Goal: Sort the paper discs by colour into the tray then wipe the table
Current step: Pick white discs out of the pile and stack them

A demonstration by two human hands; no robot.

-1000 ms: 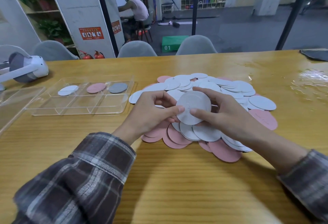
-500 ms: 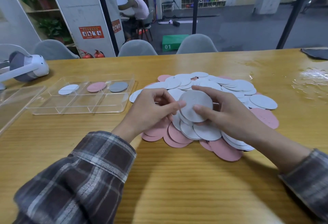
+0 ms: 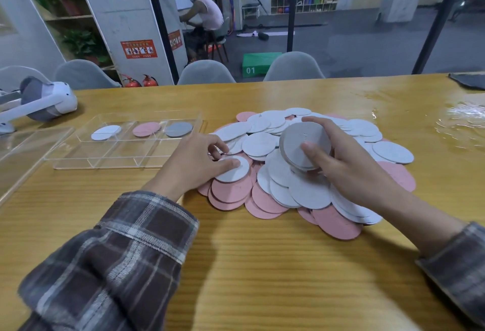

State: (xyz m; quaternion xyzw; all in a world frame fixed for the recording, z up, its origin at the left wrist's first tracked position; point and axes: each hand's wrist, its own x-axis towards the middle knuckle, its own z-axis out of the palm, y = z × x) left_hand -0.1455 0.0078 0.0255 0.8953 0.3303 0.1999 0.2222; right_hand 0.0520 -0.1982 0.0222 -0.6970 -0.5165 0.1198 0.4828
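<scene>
Both grips hold paper discs at the pile (image 3: 309, 191) on the desk (image 3: 262, 278).
The right grip (image 3: 349, 170) is closed on a pale grey disc (image 3: 296, 139), thumb on its near face and fingers behind, holding it tilted up above the heap of white and pink discs. The left grip (image 3: 191, 165) pinches a white disc (image 3: 236, 173) at the pile's left edge, thumb on top and fingers curled at its far rim. Just left of the pile, the clear tray (image 3: 126, 165) holds 3 discs in its far row, 1 per compartment: white (image 3: 106, 132), pink (image 3: 146, 129) and grey (image 3: 179, 129).
</scene>
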